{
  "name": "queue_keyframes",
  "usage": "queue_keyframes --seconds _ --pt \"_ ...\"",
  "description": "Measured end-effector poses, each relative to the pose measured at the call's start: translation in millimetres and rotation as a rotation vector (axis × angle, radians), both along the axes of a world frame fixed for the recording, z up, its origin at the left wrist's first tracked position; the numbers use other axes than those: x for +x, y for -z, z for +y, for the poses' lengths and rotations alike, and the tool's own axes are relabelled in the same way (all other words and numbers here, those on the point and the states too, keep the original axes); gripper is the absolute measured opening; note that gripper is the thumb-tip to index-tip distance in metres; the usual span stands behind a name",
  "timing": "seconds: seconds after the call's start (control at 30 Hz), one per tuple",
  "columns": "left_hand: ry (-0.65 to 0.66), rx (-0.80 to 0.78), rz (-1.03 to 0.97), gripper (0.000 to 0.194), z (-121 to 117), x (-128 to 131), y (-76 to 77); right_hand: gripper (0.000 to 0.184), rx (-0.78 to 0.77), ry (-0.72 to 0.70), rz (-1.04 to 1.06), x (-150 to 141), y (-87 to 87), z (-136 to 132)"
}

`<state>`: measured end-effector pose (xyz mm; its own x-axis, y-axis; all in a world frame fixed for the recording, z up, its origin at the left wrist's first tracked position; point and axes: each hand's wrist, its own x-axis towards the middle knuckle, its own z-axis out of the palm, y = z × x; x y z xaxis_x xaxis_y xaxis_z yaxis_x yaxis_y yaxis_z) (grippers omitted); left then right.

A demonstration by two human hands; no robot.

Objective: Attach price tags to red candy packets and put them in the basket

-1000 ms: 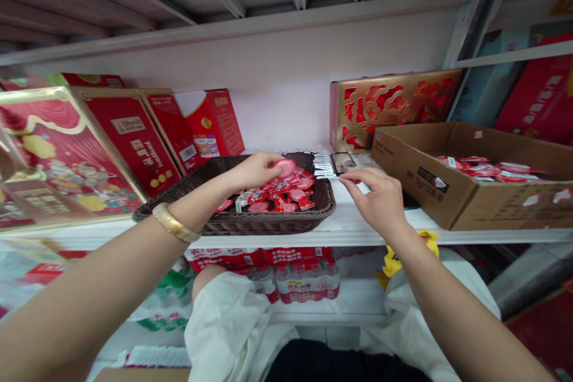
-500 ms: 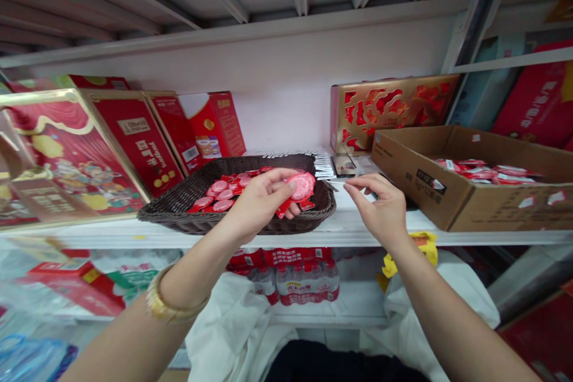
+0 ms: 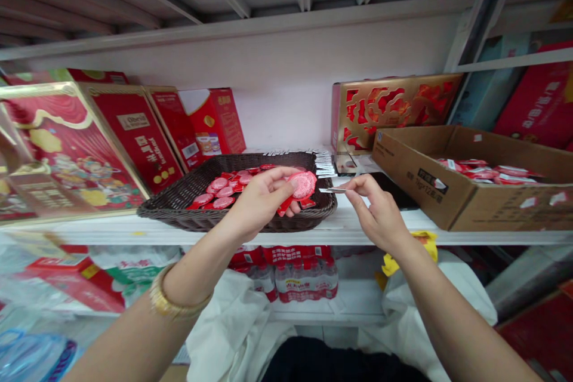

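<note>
My left hand (image 3: pixel 262 206) is shut on a round pink sachet in a red wrapper (image 3: pixel 303 185), holding it just above a dark brown wicker basket (image 3: pixel 237 221). More of these sachets (image 3: pixel 219 191) lie in the basket. My right hand (image 3: pixel 378 209) is right of the basket, pinching a thin white-and-silver strip (image 3: pixel 332 190) between thumb and forefinger. A stack of similar white strips (image 3: pixel 325 164) stands along the basket's far right corner. The strip's tip points toward the held sachet, with a small gap between them.
The basket sits on a white shelf (image 3: pixel 380 237). An open cardboard box (image 3: pixel 465 203) holding red packets stands to the right, a gold-and-red gift box (image 3: pixel 394 104) behind it. Red boxes (image 3: pixel 134 131) fill the left. Bottled water (image 3: pixel 304 280) sits on the shelf below.
My left hand has lifted the sachet out of the basket and moved it right. My right hand has drawn a white strip away from the stack, down and to the right.
</note>
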<state>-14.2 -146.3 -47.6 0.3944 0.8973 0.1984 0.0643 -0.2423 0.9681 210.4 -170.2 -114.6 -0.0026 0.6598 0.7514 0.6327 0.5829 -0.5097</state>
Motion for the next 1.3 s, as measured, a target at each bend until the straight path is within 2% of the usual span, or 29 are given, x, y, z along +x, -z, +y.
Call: queue_keyframes --seconds 0.13,0.27,0.4,0.57,0.87,0.97,1.07,1.17,1.3 --pt "-0.009 -0.026 -0.013 0.031 -1 -1 -3.5 0.006 0.042 -0.048 0.043 -2 0.8 -1" --pt "0.075 -0.121 -0.065 0.033 -16 -5 -8.2 0.004 0.282 -0.035 0.163 -7 -3.1 -13" --pt "0.219 -0.278 -0.152 0.034 -36 -3 -6.1 0.020 0.480 -0.032 0.225 -13 -12.7 -38" --pt "0.351 -0.393 -0.121 0.033 -49 8 1.9 0.034 0.514 -0.054 0.058 -15 -14.9 -53" --pt "0.336 -0.355 -0.083 0.036 -51 14 9.3 0.036 0.514 -0.099 -0.114 -6 -10.2 -54" --pt "0.303 -0.311 0.007 0.042 -52 15 14.1 0.035 0.477 -0.157 -0.124 -3 -11.9 -54" --pt "0.279 -0.264 0.031 0.045 -54 16 18.5 0.031 0.315 -0.295 -0.101 3 -12.7 -56" --pt "0.266 -0.226 0.003 0.043 -59 18 21.2 0.029 0.090 -0.402 0.078 11 -10.0 -59" --pt "0.181 -0.171 -0.029 0.035 -67 26 26.6 0.033 -0.088 -0.425 0.403 12 -1.6 -66"
